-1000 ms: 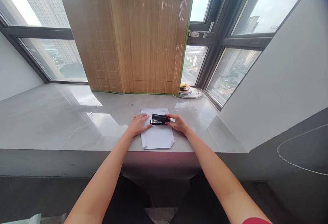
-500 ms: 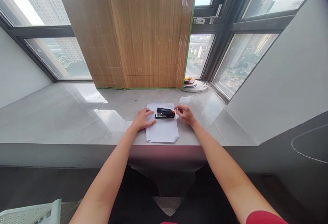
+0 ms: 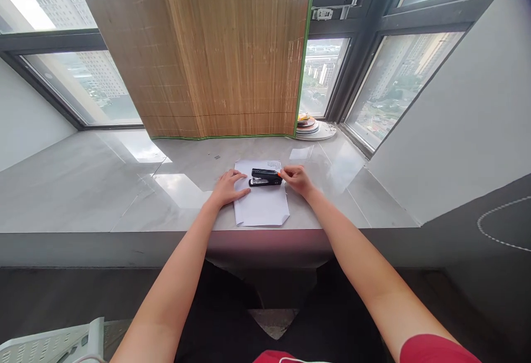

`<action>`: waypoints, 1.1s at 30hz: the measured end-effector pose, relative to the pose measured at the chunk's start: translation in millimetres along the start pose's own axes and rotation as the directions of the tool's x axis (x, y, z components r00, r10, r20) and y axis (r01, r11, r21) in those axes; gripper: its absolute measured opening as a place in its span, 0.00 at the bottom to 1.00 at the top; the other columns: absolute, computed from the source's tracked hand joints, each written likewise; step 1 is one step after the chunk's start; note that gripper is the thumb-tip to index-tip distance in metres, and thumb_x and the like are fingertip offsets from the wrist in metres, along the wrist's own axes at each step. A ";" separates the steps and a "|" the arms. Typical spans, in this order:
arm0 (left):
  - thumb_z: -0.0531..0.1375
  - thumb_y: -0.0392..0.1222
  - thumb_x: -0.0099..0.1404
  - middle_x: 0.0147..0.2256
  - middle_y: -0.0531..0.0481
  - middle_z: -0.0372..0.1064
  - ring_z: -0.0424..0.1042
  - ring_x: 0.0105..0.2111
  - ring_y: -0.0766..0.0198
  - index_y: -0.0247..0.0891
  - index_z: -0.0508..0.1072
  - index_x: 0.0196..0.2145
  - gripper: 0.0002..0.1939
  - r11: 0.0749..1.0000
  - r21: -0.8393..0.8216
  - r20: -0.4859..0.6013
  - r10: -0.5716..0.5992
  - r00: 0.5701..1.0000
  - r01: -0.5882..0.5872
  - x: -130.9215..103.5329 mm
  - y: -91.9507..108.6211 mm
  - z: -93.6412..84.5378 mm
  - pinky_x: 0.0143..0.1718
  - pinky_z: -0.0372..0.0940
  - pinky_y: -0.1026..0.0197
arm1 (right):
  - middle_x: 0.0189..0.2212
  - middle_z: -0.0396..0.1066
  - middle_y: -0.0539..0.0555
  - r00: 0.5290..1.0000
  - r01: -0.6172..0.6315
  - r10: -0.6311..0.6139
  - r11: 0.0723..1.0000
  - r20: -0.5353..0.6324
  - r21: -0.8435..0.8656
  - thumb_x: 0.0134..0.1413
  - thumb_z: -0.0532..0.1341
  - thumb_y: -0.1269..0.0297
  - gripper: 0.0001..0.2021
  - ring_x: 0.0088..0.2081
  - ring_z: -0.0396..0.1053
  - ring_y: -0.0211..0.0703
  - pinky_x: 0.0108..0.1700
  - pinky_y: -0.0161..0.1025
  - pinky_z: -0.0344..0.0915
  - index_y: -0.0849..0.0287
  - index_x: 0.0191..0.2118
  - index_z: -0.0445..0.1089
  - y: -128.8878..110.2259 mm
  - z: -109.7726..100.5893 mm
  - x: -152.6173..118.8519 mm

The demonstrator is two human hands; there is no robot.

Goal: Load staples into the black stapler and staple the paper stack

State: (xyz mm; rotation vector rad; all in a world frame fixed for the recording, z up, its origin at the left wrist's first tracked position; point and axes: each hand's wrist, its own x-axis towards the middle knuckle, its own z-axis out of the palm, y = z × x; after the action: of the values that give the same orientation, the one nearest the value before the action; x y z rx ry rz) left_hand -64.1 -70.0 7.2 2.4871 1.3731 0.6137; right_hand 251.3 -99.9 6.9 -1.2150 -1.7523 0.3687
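Observation:
A black stapler [image 3: 265, 178] with an orange-red part at its right end lies across the upper part of white paper [image 3: 262, 208] on the pale ledge. My left hand [image 3: 227, 187] rests at the paper's left edge, thumb and fingers apart, just left of the stapler and holding nothing. At the stapler's right end, my right hand [image 3: 295, 178] has its fingers curled, with thumb and index finger pinched on the orange-red part. Small print shows near the paper's top right corner, and its lower right corner is bent.
Behind the paper a bamboo blind [image 3: 232, 53] hangs down to the ledge [image 3: 83, 186]. Stacked plates [image 3: 317, 130] stand beside it, near the window corner. A pale green plastic item [image 3: 53, 343] is at the lower left.
My right hand has closed its fingers on the orange-red end of the stapler. My left hand stays spread at the paper's edge. The camera view has shifted slightly.

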 end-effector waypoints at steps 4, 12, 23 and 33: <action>0.69 0.59 0.64 0.59 0.45 0.69 0.71 0.60 0.45 0.47 0.78 0.58 0.27 0.999 -0.040 -0.010 0.001 1.000 -0.002 -0.3 -0.3 -1.1 0.64 0.61 0.44 | 0.22 0.40 0.45 1.000 0.027 -0.026 0.999 0.007 -0.038 0.62 0.57 0.56 0.23 0.26 0.41 0.36 0.31 0.39 0.42 0.54 0.23 0.42 1.2 1.3 -1.2; 0.70 0.56 0.64 0.55 0.45 0.71 0.72 0.57 0.48 0.46 0.79 0.55 0.25 0.993 -0.114 -0.042 0.030 0.999 -0.034 -0.7 0.3 -3.0 0.64 0.62 0.46 | 0.33 0.73 0.52 0.997 0.071 -0.071 0.997 -0.006 0.020 0.60 0.66 0.48 0.14 0.37 0.67 0.44 0.40 0.39 0.63 0.55 0.36 0.73 -2.7 4.8 5.4; 0.65 0.47 0.69 0.50 0.41 0.73 0.73 0.54 0.50 0.41 0.80 0.42 0.09 0.958 -0.242 -0.208 0.103 0.973 -0.153 -0.5 1.0 -1.4 0.61 0.66 0.45 | 0.33 0.78 0.52 0.979 0.169 -0.162 0.985 0.121 -0.047 0.59 0.70 0.61 0.08 0.35 0.73 0.46 0.41 0.42 0.69 0.54 0.44 0.80 -16.1 12.4 -1.5; 0.59 0.46 0.75 0.55 0.34 0.76 0.77 0.57 0.52 0.34 0.75 0.49 0.13 0.032 -0.992 0.105 -0.344 0.933 0.123 2.6 13.7 -10.3 0.69 0.64 0.47 | 0.51 0.82 0.54 0.786 0.582 -0.617 0.720 0.034 -0.379 0.71 0.61 0.72 0.15 0.51 0.76 0.50 0.57 0.50 0.70 0.50 0.57 0.77 -33.9 12.7 -10.8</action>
State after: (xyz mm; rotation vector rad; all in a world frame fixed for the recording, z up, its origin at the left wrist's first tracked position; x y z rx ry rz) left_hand -57.5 -75.1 22.4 0.9827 0.7743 1.1727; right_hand 222.4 -121.5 17.9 -0.8086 -2.0728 -0.4268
